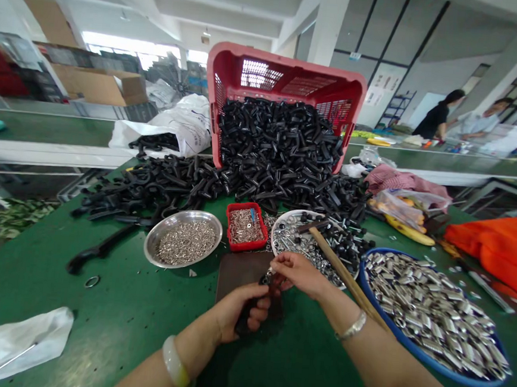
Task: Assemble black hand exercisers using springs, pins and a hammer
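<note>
Black handle (265,280) is over the brown mat (230,275), the left hand (244,308) curled tightly around it, likely to steady its end while the right hand (297,273) pinches a shiny piece (271,271); the red tray (246,246) stands just beyond, probably for easy reach; the grip hides most of the handle, and the piece's shape is unclear

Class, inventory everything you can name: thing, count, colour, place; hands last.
Table: one, green, foreground
Crate: one, red, far side
Parts: many, black, in and before crate
Sack: one, white, left of crate
Tray: one, red, table centre
Bowl: one, silvery, left of tray
Round basin: one, white, right of tray
Hammer: one, brown-handled, across round basin
Oval basin: one, blue, right
Pad: one, dark brown, before tray
Ring: one, silvery, left
Bananas: count unclear, yellow, right rear
Cloth: one, orange, far right
Boxes: several, brown, background left
Co-workers: two, black and pale tops, background
Left hand: one, gripping black piece
Right hand: one, pinching silvery piece
</note>
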Tool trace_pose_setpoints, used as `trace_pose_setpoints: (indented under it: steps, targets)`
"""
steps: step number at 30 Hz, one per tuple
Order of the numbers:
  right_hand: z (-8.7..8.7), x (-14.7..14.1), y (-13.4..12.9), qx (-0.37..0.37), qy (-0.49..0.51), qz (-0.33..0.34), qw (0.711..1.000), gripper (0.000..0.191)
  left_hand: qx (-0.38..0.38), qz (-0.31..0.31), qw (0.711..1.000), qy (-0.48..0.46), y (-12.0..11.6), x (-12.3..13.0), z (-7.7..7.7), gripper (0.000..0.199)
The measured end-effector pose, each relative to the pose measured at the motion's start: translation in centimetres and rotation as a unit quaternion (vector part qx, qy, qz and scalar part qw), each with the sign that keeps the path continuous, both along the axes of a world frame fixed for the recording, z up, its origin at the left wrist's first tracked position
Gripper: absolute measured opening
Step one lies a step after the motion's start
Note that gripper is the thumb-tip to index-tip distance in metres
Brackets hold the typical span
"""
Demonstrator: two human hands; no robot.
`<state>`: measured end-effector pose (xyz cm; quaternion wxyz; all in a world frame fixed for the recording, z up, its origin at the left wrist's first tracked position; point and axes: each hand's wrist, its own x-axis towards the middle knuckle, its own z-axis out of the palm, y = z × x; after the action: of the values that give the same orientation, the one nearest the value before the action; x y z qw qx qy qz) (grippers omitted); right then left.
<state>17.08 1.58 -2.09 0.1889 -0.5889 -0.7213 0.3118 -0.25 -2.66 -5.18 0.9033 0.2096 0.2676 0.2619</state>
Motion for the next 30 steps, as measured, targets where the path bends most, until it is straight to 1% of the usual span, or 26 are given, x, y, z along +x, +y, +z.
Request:
trace_pose_setpoints:
  steps: [2,4,5,7,9,13,15,17,19,20,21,23,24,25,26,27,28,30]
  targets:
    - [0.0,1.3,1.4,0.072,-0.134,-0.046,0.987,0.022,-0.070,0.033,0.995,-0.059,0.9,-0.1,-0.2,0.039]
    - [0.1,2.7,3.2,0.104,-0.199,-0.079,0.971,0.022,-0.114,0.064,0.989,-0.075,1.8,-0.1,-0.3,0.039]
    - [0.1,3.3,4.1,0.109,-0.225,-0.080,0.965,0.022,-0.128,0.074,0.986,-0.074,2.2,0.0,-0.4,0.038]
    - [0.1,4.0,5.8,0.106,-0.260,-0.065,0.958,0.021,-0.146,0.083,0.983,-0.075,2.7,0.2,-0.4,0.036]
    - [-0.2,4.0,7.4,0.103,-0.288,-0.052,0.951,0.022,-0.151,0.081,0.982,-0.084,2.9,0.4,-0.5,0.034]
    - [-1.1,3.2,10.3,0.095,-0.335,-0.082,0.934,0.027,-0.148,0.073,0.981,-0.098,2.8,0.5,-0.7,0.033]
    - [-1.2,2.8,11.4,0.097,-0.344,-0.083,0.930,0.027,-0.144,0.074,0.982,-0.099,2.7,0.4,-0.8,0.032]
    - [-1.1,2.6,11.9,0.106,-0.343,-0.067,0.931,0.025,-0.141,0.074,0.982,-0.101,2.6,0.4,-0.9,0.031]
    - [-0.6,2.4,11.5,0.122,-0.333,-0.042,0.934,0.023,-0.138,0.074,0.982,-0.106,2.6,0.4,-1.0,0.031]
    - [-0.2,2.3,10.9,0.134,-0.325,-0.028,0.936,0.023,-0.138,0.076,0.982,-0.108,2.6,0.4,-1.1,0.031]
    - [0.1,2.1,10.0,0.146,-0.318,-0.014,0.937,0.022,-0.140,0.079,0.981,-0.110,2.6,0.4,-1.1,0.031]
    - [0.7,1.5,7.6,0.179,-0.277,0.035,0.944,0.022,-0.146,0.089,0.979,-0.110,2.7,0.6,-1.1,0.030]
    - [0.9,1.1,6.1,0.194,-0.247,0.066,0.947,0.021,-0.147,0.094,0.979,-0.107,2.7,0.7,-1.2,0.030]
    - [1.0,0.7,4.6,0.215,-0.176,0.121,0.953,0.019,-0.146,0.096,0.979,-0.099,2.7,0.8,-1.2,0.030]
    - [1.1,0.2,3.2,0.228,-0.120,0.161,0.953,0.018,-0.143,0.100,0.981,-0.088,2.7,1.0,-1.2,0.032]
    - [1.0,-0.3,2.0,0.238,-0.090,0.185,0.949,0.017,-0.138,0.106,0.982,-0.072,2.6,1.2,-1.2,0.033]
    - [0.9,-0.7,0.9,0.245,-0.075,0.197,0.946,0.016,-0.130,0.115,0.983,-0.054,2.5,1.5,-1.2,0.035]
    - [0.7,-1.3,-0.4,0.249,-0.093,0.186,0.946,0.016,-0.111,0.142,0.983,-0.018,2.2,1.9,-1.0,0.035]
